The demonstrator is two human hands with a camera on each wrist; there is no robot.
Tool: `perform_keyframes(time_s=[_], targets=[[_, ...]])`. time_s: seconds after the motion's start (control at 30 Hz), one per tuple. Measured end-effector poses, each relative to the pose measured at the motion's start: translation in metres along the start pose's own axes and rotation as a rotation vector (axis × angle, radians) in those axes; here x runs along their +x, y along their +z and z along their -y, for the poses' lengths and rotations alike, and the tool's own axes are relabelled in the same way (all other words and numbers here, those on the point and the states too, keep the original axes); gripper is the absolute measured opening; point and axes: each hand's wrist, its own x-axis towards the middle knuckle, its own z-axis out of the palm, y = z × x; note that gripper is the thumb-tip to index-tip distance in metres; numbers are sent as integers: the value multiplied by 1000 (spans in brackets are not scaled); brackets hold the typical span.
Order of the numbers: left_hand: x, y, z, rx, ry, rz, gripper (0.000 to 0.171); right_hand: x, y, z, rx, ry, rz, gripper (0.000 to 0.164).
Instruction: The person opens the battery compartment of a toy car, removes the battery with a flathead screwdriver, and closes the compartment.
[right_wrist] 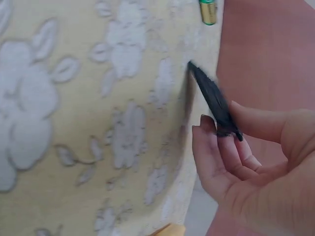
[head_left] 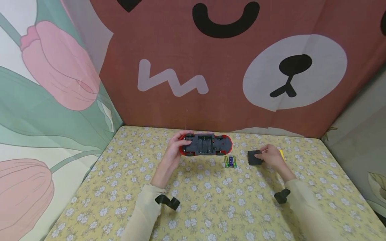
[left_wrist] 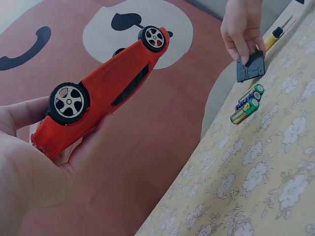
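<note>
A red toy car (head_left: 205, 144) is gripped at one end by my left hand (head_left: 174, 151), its dark underside and open battery compartment facing up at the head camera. The left wrist view shows the red side and two spoked wheels of the car (left_wrist: 106, 91). My right hand (head_left: 272, 156) pinches a flat black battery cover (head_left: 254, 158) between thumb and fingers, close above the cloth. In the right wrist view that cover (right_wrist: 215, 101) stands nearly edge-on. Three batteries (head_left: 230, 162), green and blue-purple, lie side by side between the hands, nearer the car.
A screwdriver (left_wrist: 278, 37) with a yellow handle lies just beyond my right hand. Yellow flowered cloth (head_left: 211, 204) covers the table. A red-brown curtain with a bear print (head_left: 169, 110) hangs along the back edge, and a tulip-print one (head_left: 60, 73) at the left.
</note>
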Motion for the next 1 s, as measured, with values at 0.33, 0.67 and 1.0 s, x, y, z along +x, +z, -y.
perform_keyframes(time_s=[0.33, 0.67, 1.0], targets=[[-1, 0, 1, -4, 3, -18, 31, -6, -15, 26, 219, -61, -11, 54], [0, 2, 1, 17, -10, -9, 43, -18, -16, 54, 311, -170, -166, 47], [-1, 3, 0, 26, -18, -7, 45, -39, -10, 88, 379, -243, -206, 37]])
